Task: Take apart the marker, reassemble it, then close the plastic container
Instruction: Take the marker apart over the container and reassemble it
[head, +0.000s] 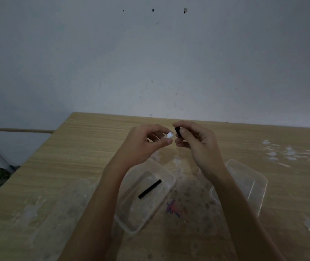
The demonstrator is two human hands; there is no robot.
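Both hands are raised above the wooden table (94, 147), the left hand (146, 142) and right hand (197, 142) almost touching, so nothing passes between them. Below the left forearm the open plastic container (169, 187) blocks the centre; a black rod (150, 189) lies inside it. At four o'clock from the container sits what seems to be its clear lid (252, 178), hard to make out in the dim light. The strip between container and lid is narrow but free. The tabletop towards nine o'clock and two o'clock is open. The wall (150, 63) closes off twelve o'clock.
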